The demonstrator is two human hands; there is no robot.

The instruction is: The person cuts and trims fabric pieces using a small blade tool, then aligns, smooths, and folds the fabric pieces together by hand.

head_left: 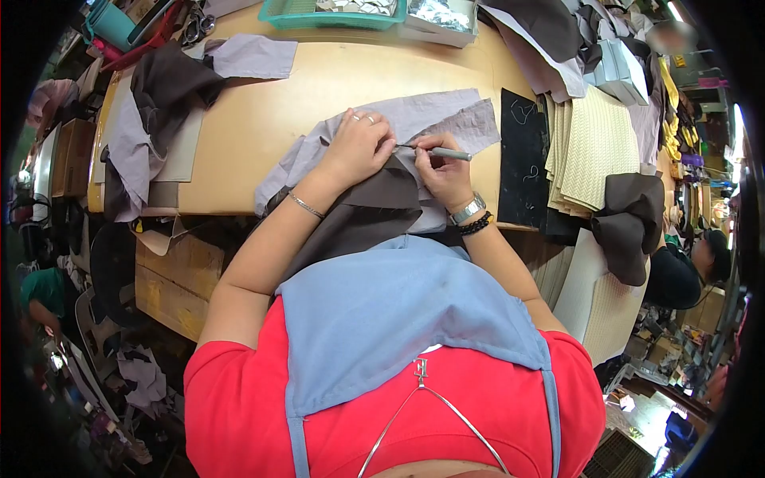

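Observation:
My left hand [362, 147] rests on the cloth at the table's front, its fingers bent and pressed together on the dark brown cloth [370, 203]. Close by on its right, my right hand [441, 171] grips a pen-like tool [450, 153] with a grey barrel. The tool's thin dark tip points left, towards my left fingertips, where the cloth edge lies. Under both hands spreads a pale lilac-grey cloth [466, 123], creased and partly covered by the dark piece. The dark cloth hangs over the table's front edge to my blue apron [414, 287]. My left fingertips partly hide the spot being touched.
A teal tray [331, 21] and a white box [437, 22] hold small pieces at the back. Dark and lilac cloths [171, 88] lie left. A black mat [522, 159] and stacked cream textured sheets [590, 147] stand right. Other people [48, 295] are at both sides.

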